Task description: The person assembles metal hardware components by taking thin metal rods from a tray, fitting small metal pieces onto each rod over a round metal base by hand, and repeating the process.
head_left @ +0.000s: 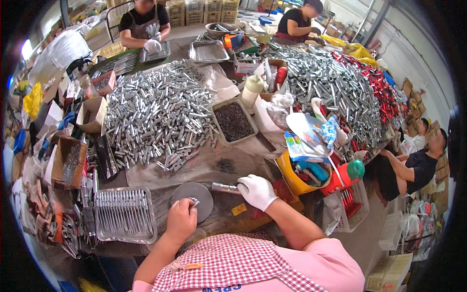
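Note:
My bare left hand (pixel 181 219) is closed over the near left part of a round grey disc (pixel 203 207) on the table, with a small shiny metal piece (pixel 194 200) at its fingertips; its exact kind is too small to tell. My right hand (pixel 258 191), in a white glove, grips a silver metal cylinder (pixel 225 188) that points left toward the disc. Left of the disc, a metal tray (pixel 152 234) carries a row of slim metal rods (pixel 124 214). Beyond my hands lies a wide heap of silver cylindrical parts (pixel 153 112).
A tub of small dark pins (pixel 233 121) stands beside a whitish bottle (pixel 252 91). To the right are a yellow bucket (pixel 292 180) of tools and a red bottle with a green cap (pixel 348 175). Cardboard boxes (pixel 68 160) crowd the left. Several people work around the table.

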Demonstrator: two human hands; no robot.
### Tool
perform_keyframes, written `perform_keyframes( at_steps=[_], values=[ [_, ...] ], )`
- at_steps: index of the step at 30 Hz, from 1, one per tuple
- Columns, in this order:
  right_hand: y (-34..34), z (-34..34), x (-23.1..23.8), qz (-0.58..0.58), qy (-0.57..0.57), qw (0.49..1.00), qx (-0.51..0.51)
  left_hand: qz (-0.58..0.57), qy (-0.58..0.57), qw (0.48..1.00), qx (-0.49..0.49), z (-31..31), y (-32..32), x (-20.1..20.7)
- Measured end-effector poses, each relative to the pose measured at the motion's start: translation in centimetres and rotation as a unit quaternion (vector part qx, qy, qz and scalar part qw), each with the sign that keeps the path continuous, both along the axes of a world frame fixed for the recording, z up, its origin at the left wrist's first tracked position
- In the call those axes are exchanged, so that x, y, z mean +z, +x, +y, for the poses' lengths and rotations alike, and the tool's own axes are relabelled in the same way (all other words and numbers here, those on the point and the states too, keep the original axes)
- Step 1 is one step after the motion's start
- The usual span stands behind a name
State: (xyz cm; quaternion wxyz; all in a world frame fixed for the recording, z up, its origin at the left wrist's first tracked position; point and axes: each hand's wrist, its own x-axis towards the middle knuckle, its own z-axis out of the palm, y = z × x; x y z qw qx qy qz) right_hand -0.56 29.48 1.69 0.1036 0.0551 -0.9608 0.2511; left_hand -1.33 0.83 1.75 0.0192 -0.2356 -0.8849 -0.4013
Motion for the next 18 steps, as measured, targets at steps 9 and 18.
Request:
perform_keyframes(
  at_steps=[9,18],
  values=[
    [-0.45,-0.14,0.36,-0.007,0.021,1.000,0.008,-0.018,-0.010,1.000,0.013,0.12,-0.19,0.00],
    [-0.43,-0.43,0.72,-0.008,0.033,0.999,0.015,0.001,0.004,1.000,0.002,0.10,-0.23,0.03]
  ],
)
